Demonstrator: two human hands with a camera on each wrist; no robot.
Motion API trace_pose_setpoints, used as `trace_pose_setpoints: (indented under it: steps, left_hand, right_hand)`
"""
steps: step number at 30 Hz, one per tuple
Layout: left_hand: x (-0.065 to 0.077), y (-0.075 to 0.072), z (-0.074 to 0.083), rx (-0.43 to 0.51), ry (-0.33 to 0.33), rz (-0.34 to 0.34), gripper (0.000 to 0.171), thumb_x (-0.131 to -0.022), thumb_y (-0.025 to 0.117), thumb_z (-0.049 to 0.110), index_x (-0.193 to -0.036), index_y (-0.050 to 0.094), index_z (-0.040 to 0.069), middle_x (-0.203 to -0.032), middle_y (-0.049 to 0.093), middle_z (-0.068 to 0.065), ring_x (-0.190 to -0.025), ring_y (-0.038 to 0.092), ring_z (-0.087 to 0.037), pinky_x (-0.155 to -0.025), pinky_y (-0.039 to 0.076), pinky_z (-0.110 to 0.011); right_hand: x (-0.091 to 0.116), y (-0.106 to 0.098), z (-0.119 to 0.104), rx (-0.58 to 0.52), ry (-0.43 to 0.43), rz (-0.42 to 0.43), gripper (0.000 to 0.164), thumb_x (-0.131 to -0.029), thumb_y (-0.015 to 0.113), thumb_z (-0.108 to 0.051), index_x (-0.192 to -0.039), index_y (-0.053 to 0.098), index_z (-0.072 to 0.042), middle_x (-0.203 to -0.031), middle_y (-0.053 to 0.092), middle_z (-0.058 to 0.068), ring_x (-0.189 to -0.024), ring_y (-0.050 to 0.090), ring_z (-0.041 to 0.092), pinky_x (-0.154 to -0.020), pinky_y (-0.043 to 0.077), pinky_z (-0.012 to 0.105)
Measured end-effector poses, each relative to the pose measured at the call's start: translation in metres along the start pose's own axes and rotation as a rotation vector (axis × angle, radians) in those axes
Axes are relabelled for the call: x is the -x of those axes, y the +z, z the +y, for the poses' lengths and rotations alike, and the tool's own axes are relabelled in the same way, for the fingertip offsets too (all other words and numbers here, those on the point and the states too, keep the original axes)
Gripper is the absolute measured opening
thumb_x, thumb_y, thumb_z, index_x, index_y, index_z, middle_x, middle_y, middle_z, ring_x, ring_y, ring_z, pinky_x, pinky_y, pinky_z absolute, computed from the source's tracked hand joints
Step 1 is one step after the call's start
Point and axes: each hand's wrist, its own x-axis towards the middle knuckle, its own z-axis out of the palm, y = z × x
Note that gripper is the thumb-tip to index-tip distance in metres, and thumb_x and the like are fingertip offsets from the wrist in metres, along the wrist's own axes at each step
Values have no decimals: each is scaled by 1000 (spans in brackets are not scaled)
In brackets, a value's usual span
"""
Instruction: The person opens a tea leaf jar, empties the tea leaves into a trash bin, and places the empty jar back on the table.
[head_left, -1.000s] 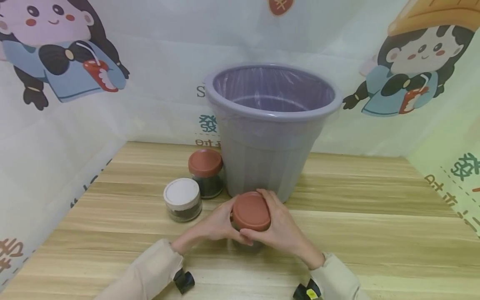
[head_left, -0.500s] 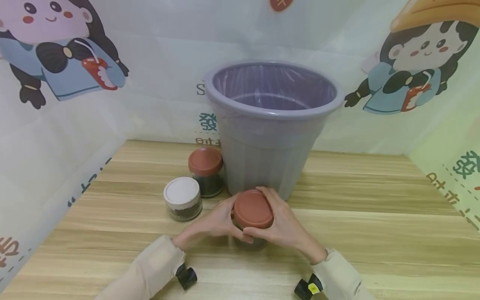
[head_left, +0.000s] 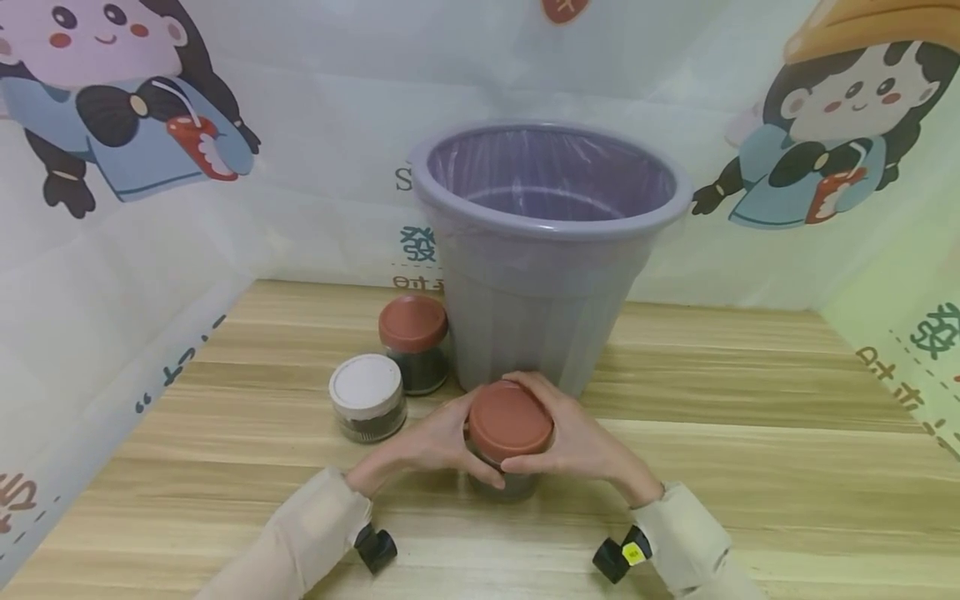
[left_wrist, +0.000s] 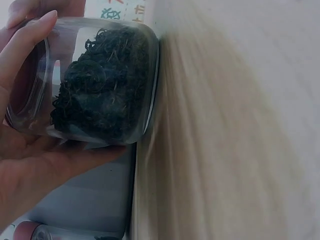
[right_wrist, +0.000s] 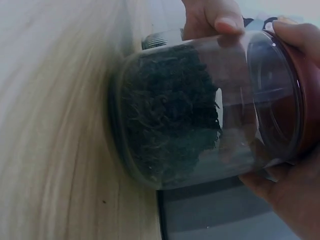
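Note:
A glass jar (left_wrist: 107,82) of dark, curly dried leaves stands upright on the wooden table, capped by a reddish-brown lid (head_left: 510,419). From the left side, my left hand (head_left: 441,439) grips the jar, its thumb across the front of the glass. My right hand (head_left: 581,440) curls around the lid's right side, thumb in front and fingers behind. In the right wrist view the lid (right_wrist: 306,95) sits over the jar's mouth; whether it is loose I cannot tell. The leaves fill only the lower part of the jar.
Directly behind the hands stands a large purple-grey bin (head_left: 536,308) with a clear liner. To the left are a white-lidded jar (head_left: 366,387) and a second red-lidded jar (head_left: 412,325), both with dark contents. A printed sheet (head_left: 322,167) backs the table (head_left: 750,400).
My right hand has turned and shifted slightly to the right around the lid, its thumb moving right along the front edge. The left hand keeps its grip on the jar.

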Motion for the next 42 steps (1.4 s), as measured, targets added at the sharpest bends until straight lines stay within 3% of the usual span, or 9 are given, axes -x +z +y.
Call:
trace_pose_setpoints:
  steps: [7,14,20,28,36,42]
  left_hand:
    - [1,3,0,100,-7,-26,90,-58,83,11,-133,32,11,-125,47,-2,-115,44,-16,-97,36,-33]
    - [1,3,0,77,22,-19,89,-60,82,11,-134,33,11,-126,47,-2,-115,44,-16,-97,35,-34]
    - [1,3,0,75,29,-27,90,-61,81,12,-135,31,10,-127,46,-6,-117,43,-19,-98,34,-35]
    - [-1,1,-4,86,8,-50,90,-61,81,12,-135,31,13,-128,45,-1,-117,42,-15,-99,33,-34]
    - [-1,-2,-3,79,-13,-71,92,-61,82,16,-137,28,14,-130,43,-1,-119,40,-16,-100,31,-37]
    - [-1,-5,-4,112,-2,-116,92,-63,81,13,-138,27,15,-132,41,0,-120,39,-16,-99,32,-34]
  right_hand:
    - [2,7,-4,99,15,84,86,-66,77,-36,-133,33,-3,-121,43,11,-104,48,22,-85,45,41]
    - [4,23,-18,318,71,285,93,-58,78,-48,-124,38,5,-114,42,14,-92,51,21,-76,49,35]
    - [4,28,-18,370,48,337,87,-58,78,-45,-120,42,5,-111,42,13,-92,49,19,-74,49,32]
    - [2,24,-11,247,9,292,81,-59,79,-39,-119,44,2,-113,44,10,-96,49,19,-77,48,35]
    - [0,14,-6,114,11,168,77,-61,80,-32,-124,44,-5,-116,44,5,-99,49,17,-81,47,35]
    - [1,6,-4,63,11,71,84,-64,79,-30,-132,37,-5,-121,45,6,-104,49,19,-84,45,38]
